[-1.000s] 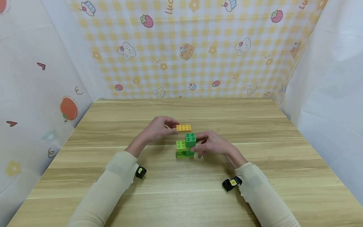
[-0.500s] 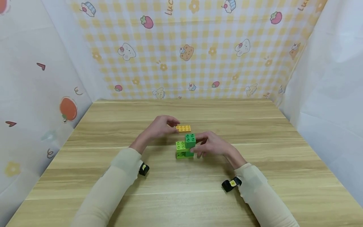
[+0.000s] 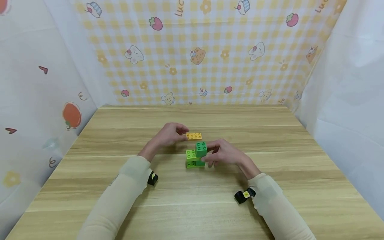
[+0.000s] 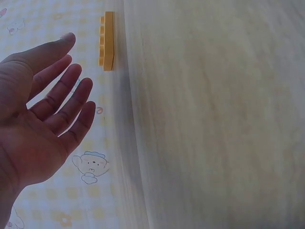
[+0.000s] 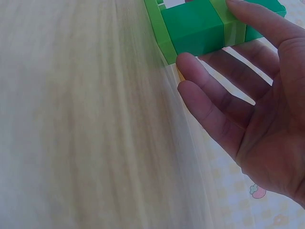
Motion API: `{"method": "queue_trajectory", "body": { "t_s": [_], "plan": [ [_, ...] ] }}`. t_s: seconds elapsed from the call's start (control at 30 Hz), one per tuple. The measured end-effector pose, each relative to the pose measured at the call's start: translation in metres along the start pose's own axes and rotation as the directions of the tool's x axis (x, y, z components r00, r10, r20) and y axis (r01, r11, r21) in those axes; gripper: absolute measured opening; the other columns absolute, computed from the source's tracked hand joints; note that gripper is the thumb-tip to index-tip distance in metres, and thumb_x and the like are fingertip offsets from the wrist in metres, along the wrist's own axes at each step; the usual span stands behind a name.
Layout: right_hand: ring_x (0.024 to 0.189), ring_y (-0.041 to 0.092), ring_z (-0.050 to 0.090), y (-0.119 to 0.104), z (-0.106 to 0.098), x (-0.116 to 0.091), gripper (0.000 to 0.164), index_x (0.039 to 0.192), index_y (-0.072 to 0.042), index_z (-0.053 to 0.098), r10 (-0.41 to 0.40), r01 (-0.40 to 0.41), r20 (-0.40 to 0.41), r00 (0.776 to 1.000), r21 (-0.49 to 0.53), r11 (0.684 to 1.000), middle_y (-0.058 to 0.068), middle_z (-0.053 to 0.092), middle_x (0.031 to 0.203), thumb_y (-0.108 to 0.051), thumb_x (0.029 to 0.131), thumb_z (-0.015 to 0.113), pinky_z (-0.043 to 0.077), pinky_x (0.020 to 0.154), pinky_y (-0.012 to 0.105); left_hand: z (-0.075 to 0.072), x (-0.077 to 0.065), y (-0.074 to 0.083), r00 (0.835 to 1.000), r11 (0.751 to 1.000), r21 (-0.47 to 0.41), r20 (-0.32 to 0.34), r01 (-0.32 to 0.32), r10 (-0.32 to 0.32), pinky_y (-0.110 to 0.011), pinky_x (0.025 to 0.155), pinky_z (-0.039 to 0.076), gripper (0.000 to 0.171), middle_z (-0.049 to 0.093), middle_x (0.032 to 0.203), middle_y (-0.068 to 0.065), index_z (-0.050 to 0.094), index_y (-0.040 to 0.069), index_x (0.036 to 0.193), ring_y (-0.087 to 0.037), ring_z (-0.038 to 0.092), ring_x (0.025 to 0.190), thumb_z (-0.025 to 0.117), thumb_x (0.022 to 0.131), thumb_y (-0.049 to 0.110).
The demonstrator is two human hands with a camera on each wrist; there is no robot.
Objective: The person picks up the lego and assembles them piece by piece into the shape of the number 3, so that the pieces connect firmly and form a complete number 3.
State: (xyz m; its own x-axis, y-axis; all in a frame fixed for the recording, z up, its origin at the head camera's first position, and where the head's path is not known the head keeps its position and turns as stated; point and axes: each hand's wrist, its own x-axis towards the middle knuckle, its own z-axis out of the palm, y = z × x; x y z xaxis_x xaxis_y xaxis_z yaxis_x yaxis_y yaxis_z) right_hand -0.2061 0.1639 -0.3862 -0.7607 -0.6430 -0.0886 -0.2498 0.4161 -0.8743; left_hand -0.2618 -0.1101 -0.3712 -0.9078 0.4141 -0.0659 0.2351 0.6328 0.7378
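A stack of toy building bricks (image 3: 191, 154) in light and dark green stands on the table in the head view. Its bottom and third layers are light green, with dark green bricks between and on top. My right hand (image 3: 225, 152) grips its right side, thumb on the upper light green layer (image 5: 233, 27) and some fingers behind, partly hidden. Just beyond the stack lies a flat yellow-orange brick (image 3: 194, 136) with studs up. My left hand (image 3: 170, 134) is at its left end, thumb and fingers apart. In the left wrist view a gap shows between fingertips and yellow-orange brick (image 4: 108, 42).
The wooden table (image 3: 192, 206) spans the lower view. A yellow checked cloth (image 3: 210, 66) hangs behind its far edge, with white sheets (image 3: 354, 83) at both sides. Each wrist bears a small black camera (image 3: 152, 178).
My left wrist has shifted slightly to the right and forward, with the fingers staying by the yellow-orange brick. My right hand and the green stack have barely moved.
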Motion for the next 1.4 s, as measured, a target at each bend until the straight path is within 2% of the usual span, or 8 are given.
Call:
{"method": "queue_trajectory", "body": {
  "t_s": [0.4,0.73,1.03,1.4],
  "plan": [
    [0.075,0.028,0.076,0.001,0.001,0.001,0.033,0.127,-0.018,0.076,-0.008,0.008,-0.002,1.000,0.008,1.000,0.003,0.079,0.105,-0.026,0.095,0.079,0.062,0.065,0.042,0.000,0.005,-0.007,1.000,0.999,0.038,-0.004,-0.014,0.015,-0.047,0.108,0.051,0.044,0.071,0.129,-0.011,0.069,0.007,0.135,-0.030,0.065,0.122,0.080,0.094,0.018],
    [0.075,0.029,0.076,0.000,0.001,0.000,0.037,0.130,-0.015,0.074,-0.001,0.001,-0.001,1.000,0.017,1.000,0.005,0.079,0.107,-0.026,0.095,0.079,0.062,0.065,0.041,0.004,0.011,-0.012,1.000,0.999,0.038,-0.009,0.013,-0.013,-0.046,0.106,0.052,0.045,0.071,0.130,-0.011,0.069,0.008,0.136,-0.029,0.065,0.121,0.080,0.094,0.018],
    [0.076,0.028,0.076,0.000,0.001,0.000,0.039,0.132,-0.020,0.074,0.017,-0.017,0.000,1.000,0.015,1.000,0.003,0.079,0.108,-0.028,0.095,0.079,0.063,0.067,0.042,0.008,0.016,-0.011,0.999,0.998,0.048,0.015,0.032,-0.033,-0.045,0.105,0.053,0.047,0.071,0.128,-0.013,0.068,0.006,0.137,-0.029,0.066,0.119,0.082,0.093,0.018],
    [0.076,0.028,0.077,0.000,0.000,0.000,0.037,0.130,-0.019,0.075,0.025,-0.025,-0.001,1.000,0.010,1.000,0.003,0.080,0.105,-0.027,0.095,0.080,0.062,0.066,0.041,0.011,0.024,-0.004,0.998,0.995,0.090,0.041,0.046,-0.049,-0.044,0.107,0.053,0.049,0.071,0.129,-0.014,0.067,0.004,0.137,-0.029,0.068,0.119,0.083,0.092,0.017]
  ]
}}
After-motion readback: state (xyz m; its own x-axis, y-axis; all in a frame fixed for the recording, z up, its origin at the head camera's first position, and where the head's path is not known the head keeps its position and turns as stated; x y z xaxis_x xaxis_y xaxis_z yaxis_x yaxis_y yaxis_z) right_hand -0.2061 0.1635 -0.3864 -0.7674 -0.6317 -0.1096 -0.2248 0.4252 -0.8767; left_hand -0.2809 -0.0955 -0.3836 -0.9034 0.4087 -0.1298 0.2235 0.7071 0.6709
